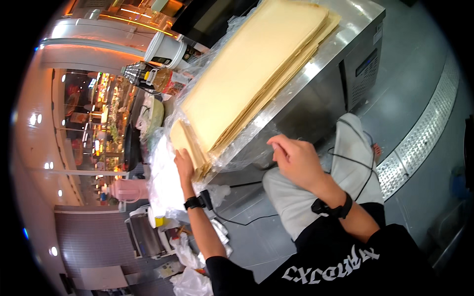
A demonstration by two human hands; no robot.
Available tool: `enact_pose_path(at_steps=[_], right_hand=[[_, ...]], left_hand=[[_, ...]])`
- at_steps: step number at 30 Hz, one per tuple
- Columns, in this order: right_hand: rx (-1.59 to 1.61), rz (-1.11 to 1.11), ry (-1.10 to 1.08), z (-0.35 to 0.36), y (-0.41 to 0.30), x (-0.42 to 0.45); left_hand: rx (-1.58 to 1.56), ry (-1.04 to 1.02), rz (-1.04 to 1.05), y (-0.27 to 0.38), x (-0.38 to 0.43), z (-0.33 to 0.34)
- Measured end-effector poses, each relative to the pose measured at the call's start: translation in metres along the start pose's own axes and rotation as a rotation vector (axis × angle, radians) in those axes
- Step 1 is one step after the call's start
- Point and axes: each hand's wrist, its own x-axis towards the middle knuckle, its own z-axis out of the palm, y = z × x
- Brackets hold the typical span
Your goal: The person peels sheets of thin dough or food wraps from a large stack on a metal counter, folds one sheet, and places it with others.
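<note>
A tall stack of thin, pale-yellow food sheets (255,70) lies on a steel worktop, with layered edges facing me. At its near-left end is a smaller stack of the same sheets (185,142). My left hand (184,166) touches the end of this smaller stack, its fingers over the top; whether it grips the sheets is unclear. Clear plastic film (248,157) lies around the stacks and hangs over the worktop's front edge. My right hand (298,161) is off the worktop, above my lap, with its fingers curled in and nothing visible in them.
The steel worktop (355,22) tops a cabinet with a vented control panel (366,66). Bottles (163,79), a white bucket (164,48) and a green basket (157,111) stand behind the sheets. A black cable (244,223) trails over the floor. Plastic bags (190,283) lie at lower left.
</note>
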Motion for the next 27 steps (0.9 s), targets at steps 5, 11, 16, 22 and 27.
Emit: enact_pose_path(at_steps=[5, 11, 16, 22, 27], right_hand=[[-0.036, 0.017, -0.038, 0.0, 0.01, -0.002], [0.076, 0.138, -0.103, 0.013, 0.018, 0.004], [0.039, 0.279, -0.024, -0.007, 0.041, 0.015], [0.096, 0.402, 0.019, -0.018, 0.066, 0.015], [0.093, 0.457, 0.03, -0.058, 0.083, 0.024]], left_hand=[[0.33, -0.089, -0.184, 0.061, -0.031, 0.022], [0.66, 0.161, 0.265, 0.037, 0.001, 0.01], [0.251, 0.223, 0.659, 0.203, 0.012, 0.05], [-0.073, -0.076, 0.861, 0.378, 0.007, 0.149], [-0.295, -0.03, 0.846, 0.416, -0.004, 0.185]])
